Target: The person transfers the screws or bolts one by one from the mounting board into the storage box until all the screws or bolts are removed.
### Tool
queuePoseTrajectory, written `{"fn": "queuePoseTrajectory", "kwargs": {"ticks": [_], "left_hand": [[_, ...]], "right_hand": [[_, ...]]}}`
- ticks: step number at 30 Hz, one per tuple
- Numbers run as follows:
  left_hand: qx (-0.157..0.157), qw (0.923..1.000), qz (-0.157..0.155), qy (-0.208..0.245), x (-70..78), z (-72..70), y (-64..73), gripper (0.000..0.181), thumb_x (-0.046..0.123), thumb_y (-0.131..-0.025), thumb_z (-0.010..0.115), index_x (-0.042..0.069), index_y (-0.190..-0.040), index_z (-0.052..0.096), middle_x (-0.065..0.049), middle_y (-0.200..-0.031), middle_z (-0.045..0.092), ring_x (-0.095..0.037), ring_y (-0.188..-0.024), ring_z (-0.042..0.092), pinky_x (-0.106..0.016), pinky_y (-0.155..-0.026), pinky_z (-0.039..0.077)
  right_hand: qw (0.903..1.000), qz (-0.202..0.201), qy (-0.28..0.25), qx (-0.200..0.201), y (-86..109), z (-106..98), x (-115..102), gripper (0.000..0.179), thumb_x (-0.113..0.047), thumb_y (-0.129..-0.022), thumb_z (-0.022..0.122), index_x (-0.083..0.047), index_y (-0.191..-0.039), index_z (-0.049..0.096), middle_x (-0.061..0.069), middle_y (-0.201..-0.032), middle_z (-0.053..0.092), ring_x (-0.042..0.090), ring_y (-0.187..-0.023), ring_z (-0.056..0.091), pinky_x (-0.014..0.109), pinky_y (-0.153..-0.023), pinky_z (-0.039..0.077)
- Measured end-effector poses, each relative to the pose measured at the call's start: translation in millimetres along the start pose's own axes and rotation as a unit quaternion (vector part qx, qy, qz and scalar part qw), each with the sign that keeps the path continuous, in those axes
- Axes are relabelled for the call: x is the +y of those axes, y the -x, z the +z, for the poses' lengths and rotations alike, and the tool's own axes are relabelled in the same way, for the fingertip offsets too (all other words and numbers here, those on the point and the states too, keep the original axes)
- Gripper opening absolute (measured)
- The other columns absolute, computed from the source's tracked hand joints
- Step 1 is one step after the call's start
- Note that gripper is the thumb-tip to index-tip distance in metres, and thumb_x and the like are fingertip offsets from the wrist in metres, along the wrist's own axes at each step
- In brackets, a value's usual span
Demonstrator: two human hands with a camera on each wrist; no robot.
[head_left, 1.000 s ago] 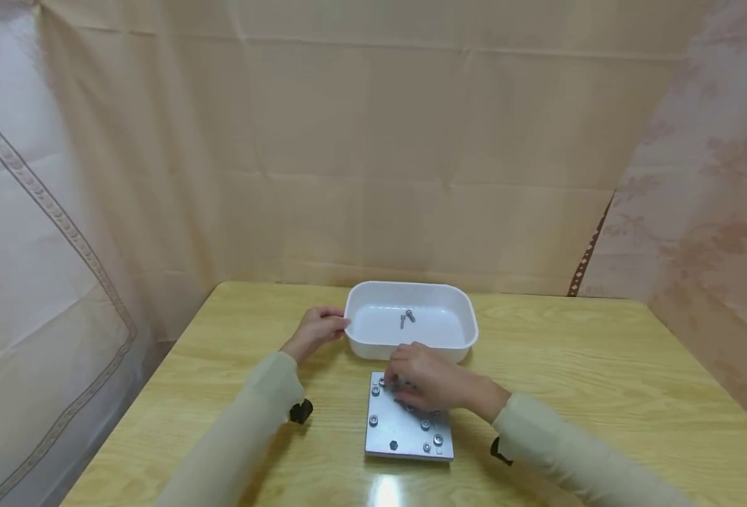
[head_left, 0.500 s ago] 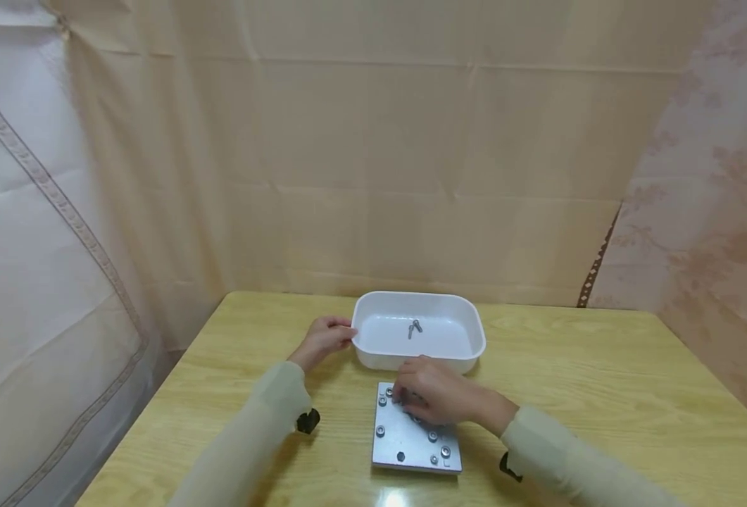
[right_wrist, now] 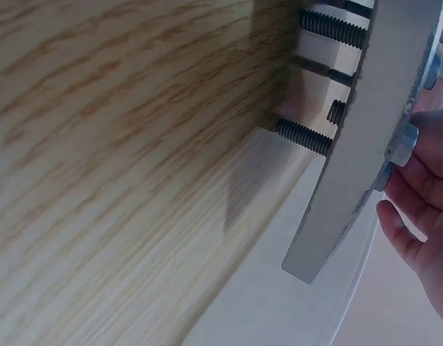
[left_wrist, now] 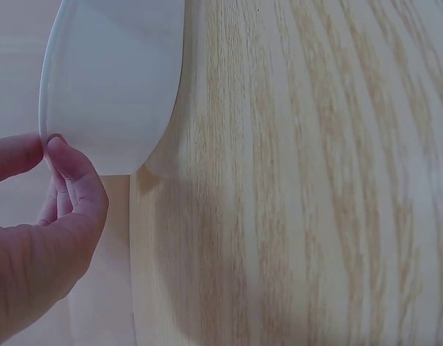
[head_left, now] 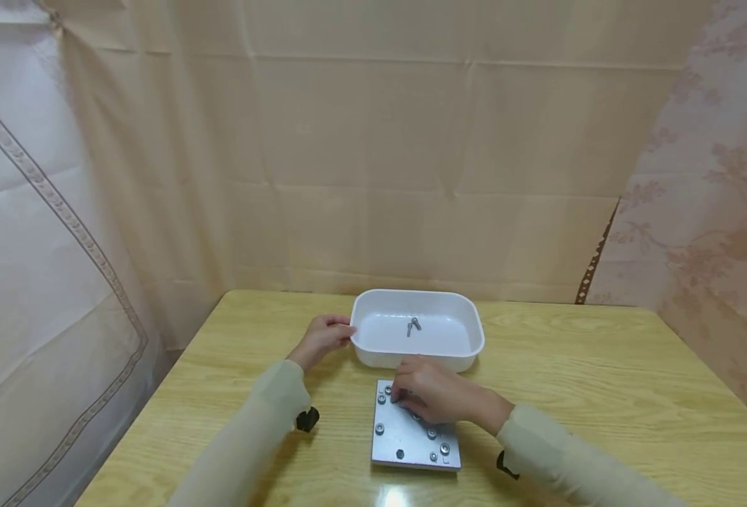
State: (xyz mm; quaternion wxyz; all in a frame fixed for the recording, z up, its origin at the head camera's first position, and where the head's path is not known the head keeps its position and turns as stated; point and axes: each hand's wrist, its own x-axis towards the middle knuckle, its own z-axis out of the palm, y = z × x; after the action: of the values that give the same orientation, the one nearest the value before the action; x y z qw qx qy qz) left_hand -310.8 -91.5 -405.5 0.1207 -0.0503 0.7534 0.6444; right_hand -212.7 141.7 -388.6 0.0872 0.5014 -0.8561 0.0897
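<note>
My left hand (head_left: 322, 339) pinches the left rim of a white plastic tub (head_left: 373, 358); in the left wrist view, thumb and finger meet on the tub's rim (left_wrist: 44, 101). Two loose bolts (head_left: 415, 324) lie inside it. In front of the tub sits a metal plate (head_left: 401, 436) set with several socket-head bolts of different sizes. Over its far part, my right hand (head_left: 433, 391) has curled fingers at a bolt, mostly hidden from the head view. The right wrist view shows the fingertips at a bolt head (right_wrist: 382, 176), and threaded shanks (right_wrist: 303, 137) sticking out beneath the plate.
A wood-grain table (head_left: 557, 380) carries everything. Beige cloth (head_left: 360, 162) hangs close behind its back edge, with patterned cloth (head_left: 722, 211) on the right side. The tub stands just beyond the plate's far edge.
The head view has shifted slightly. My left hand keeps its hold on the tub, and my right fingers stay at the same part of the plate, with small finger movements.
</note>
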Motion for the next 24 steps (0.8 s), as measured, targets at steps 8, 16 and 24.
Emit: {"fn": "queuePoseTrajectory", "kwargs": {"ticks": [8,16,24], "left_hand": [[0.003,1.0,0.001,0.006,0.2,0.8,1.9,0.032,0.006,-0.088,0.066,-0.008,-0.115,0.058,-0.008,-0.092,0.061,-0.014,-0.074,0.058,-0.019,-0.067,0.053],[-0.005,0.9998,0.009,0.017,-0.8,-0.5,2.6,0.035,0.004,-0.088,0.065,-0.011,-0.118,0.056,-0.006,-0.09,0.061,-0.013,-0.074,0.058,-0.018,-0.066,0.052],[-0.004,0.9999,0.004,0.011,-0.7,0.2,1.3,0.034,0.006,-0.088,0.066,-0.009,-0.117,0.057,-0.007,-0.093,0.06,-0.015,-0.078,0.058,-0.019,-0.068,0.052]], "right_hand": [[0.9999,0.009,0.003,-0.013,-1.4,-0.8,-0.2,0.012,-0.017,-0.082,0.073,-0.02,-0.093,0.071,-0.009,-0.089,0.067,0.005,-0.088,0.058,0.021,-0.082,0.049],[0.9999,0.007,0.005,-0.01,-1.2,1.2,0.5,0.013,-0.016,-0.082,0.073,-0.021,-0.093,0.07,-0.009,-0.09,0.067,0.005,-0.088,0.058,0.021,-0.084,0.049],[0.9999,0.013,-0.008,-0.003,-0.6,2.2,0.4,0.012,-0.015,-0.082,0.072,-0.019,-0.093,0.07,-0.008,-0.089,0.066,0.004,-0.085,0.058,0.019,-0.082,0.05]]}}
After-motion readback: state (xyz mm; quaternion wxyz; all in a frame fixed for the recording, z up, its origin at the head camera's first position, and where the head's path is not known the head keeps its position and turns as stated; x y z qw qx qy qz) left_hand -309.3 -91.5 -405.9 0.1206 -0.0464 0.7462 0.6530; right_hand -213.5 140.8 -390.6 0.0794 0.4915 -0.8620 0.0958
